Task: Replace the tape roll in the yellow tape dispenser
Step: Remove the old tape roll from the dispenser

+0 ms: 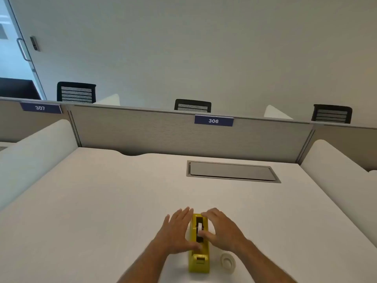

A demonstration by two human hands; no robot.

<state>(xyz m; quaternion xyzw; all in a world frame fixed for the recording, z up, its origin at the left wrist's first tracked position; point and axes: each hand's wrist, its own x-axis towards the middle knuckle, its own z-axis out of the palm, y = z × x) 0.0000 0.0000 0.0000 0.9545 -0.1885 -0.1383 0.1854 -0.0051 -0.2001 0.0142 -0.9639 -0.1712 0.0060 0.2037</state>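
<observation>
On the white desk (102, 211), head view, near edge: the yellow plastic tape dispenser (199, 260) lies lengthwise, cutter end toward me. My hands flank it. My left hand (177, 231) is flat and spread, fingers together-ish, palm against the dispenser's left side, thumb reaching toward the body near the cutter. My right hand (221, 227) is cupped over the right side, fingers curled past the far end, thumb dipping into the open black well on top. Neither hand pinches anything that I can see. A white piece shows in the well, a core or hub; can't tell how much tape is on it. The clear tape roll with white core (228, 263) lies flat on the desk just right of the dispenser, untouched, partly under my right forearm.

Step, as I judge it: early, bracing the dispenser to pull the old core out; new roll not yet loaded. Next move calls for left hand holding the body steady, right thumb and finger gripping the core and lifting straight up.

Grey recessed cable hatch (232, 171) well beyond, irrelevant.
</observation>
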